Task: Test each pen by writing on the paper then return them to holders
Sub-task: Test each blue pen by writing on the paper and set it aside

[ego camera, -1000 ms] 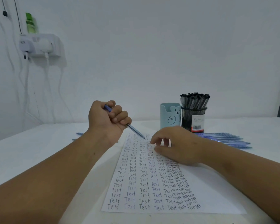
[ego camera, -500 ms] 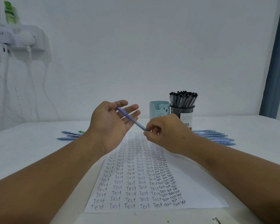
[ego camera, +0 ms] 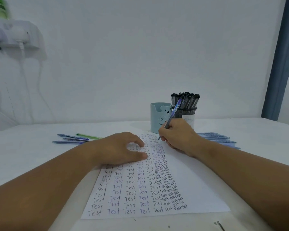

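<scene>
Pen (ego camera: 173,114) passed to right hand (ego camera: 178,135), tip hidden against paper (ego camera: 195,185)

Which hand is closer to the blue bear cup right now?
Right. The right hand, gripping a blue pen, sits just in front of the bear cup. The left hand rests on the paper, farther off to the cup's left.

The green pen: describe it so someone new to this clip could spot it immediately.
Start at the sheet of paper covered in "Test" and look to the table just past its far left corner. A few loose pens lie there; the green pen is farthest back, the only light-green one among blue.
</scene>
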`<state>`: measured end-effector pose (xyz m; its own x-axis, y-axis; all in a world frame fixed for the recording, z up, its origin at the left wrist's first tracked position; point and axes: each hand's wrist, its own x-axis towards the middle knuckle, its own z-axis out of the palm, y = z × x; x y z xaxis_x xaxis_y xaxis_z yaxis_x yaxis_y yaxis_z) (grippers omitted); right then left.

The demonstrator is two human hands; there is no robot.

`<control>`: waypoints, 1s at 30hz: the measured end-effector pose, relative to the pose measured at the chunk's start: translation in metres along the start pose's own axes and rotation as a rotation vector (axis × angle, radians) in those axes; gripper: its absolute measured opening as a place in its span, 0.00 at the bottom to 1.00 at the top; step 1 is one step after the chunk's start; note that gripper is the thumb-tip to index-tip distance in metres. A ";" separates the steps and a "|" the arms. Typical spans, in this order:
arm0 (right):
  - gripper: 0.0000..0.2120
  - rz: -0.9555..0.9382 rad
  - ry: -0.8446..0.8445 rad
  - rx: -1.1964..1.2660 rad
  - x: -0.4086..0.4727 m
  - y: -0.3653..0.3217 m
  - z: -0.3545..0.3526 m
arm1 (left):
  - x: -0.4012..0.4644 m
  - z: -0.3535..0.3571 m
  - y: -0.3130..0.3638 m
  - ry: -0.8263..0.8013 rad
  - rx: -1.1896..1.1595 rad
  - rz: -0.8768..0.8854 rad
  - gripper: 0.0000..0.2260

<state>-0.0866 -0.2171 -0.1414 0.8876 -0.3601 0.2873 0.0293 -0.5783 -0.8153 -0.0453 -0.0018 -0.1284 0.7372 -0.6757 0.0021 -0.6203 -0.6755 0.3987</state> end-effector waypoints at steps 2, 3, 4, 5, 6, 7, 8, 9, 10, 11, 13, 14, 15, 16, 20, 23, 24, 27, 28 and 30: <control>0.07 -0.043 0.011 -0.077 0.000 -0.001 0.001 | 0.000 0.000 0.000 -0.005 0.003 0.000 0.22; 0.08 -0.064 0.016 -0.111 -0.001 -0.001 0.001 | 0.000 0.000 0.001 -0.007 0.005 -0.003 0.22; 0.08 -0.077 0.017 -0.136 -0.001 -0.001 0.001 | 0.000 0.000 0.001 -0.009 0.005 -0.003 0.22; 0.08 -0.083 0.018 -0.151 -0.001 -0.001 0.001 | 0.000 0.000 0.001 -0.012 0.006 -0.001 0.22; 0.08 -0.084 0.018 -0.163 -0.001 0.000 0.001 | -0.001 -0.001 0.002 -0.013 0.006 0.000 0.22; 0.08 -0.082 0.018 -0.174 0.000 0.000 0.001 | -0.001 -0.001 0.003 -0.014 0.003 0.001 0.22; 0.08 -0.082 0.016 -0.179 0.000 0.001 0.001 | -0.002 -0.001 0.003 -0.014 0.003 0.001 0.22; 0.08 -0.083 0.013 -0.181 0.001 0.002 0.002 | -0.002 -0.001 0.004 -0.014 0.007 0.001 0.22; 0.08 -0.084 0.010 -0.181 0.002 0.002 0.002 | -0.003 -0.001 0.004 -0.014 0.012 0.001 0.22; 0.07 -0.085 0.009 -0.183 0.002 0.003 0.002 | -0.003 -0.001 0.003 -0.014 0.015 0.002 0.22; 0.08 -0.091 0.005 -0.199 0.003 0.003 0.002 | -0.003 -0.001 0.003 -0.017 0.012 0.002 0.23; 0.08 -0.093 0.003 -0.207 0.003 0.003 0.002 | -0.003 -0.001 0.003 -0.018 0.010 0.002 0.23; 0.08 -0.094 0.000 -0.213 0.003 0.003 0.002 | -0.003 -0.001 0.004 -0.020 0.008 0.002 0.22; 0.07 -0.095 -0.001 -0.216 0.003 0.003 0.003 | -0.003 -0.002 0.003 -0.021 0.008 0.002 0.22; 0.08 -0.101 -0.009 -0.230 0.004 0.004 0.003 | -0.003 -0.001 0.003 -0.024 0.010 0.006 0.22; 0.10 -0.098 -0.018 -0.237 0.003 0.003 0.002 | -0.003 -0.001 0.003 -0.022 0.012 0.008 0.22; 0.10 -0.098 -0.016 -0.231 0.003 0.003 0.002 | -0.003 -0.002 0.004 -0.023 0.015 0.009 0.22; 0.10 -0.098 -0.005 -0.205 0.002 0.003 0.002 | -0.003 -0.002 0.004 -0.021 0.012 0.006 0.22; 0.10 -0.100 -0.003 -0.206 0.002 0.003 0.002 | -0.002 -0.002 0.004 -0.021 0.010 0.006 0.22; 0.11 -0.105 -0.007 -0.227 0.002 0.003 0.002 | -0.002 -0.001 0.003 -0.023 0.009 0.003 0.22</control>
<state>-0.0837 -0.2181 -0.1443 0.8881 -0.2852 0.3603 0.0178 -0.7621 -0.6472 -0.0483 -0.0021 -0.1259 0.7290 -0.6843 -0.0173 -0.6251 -0.6759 0.3903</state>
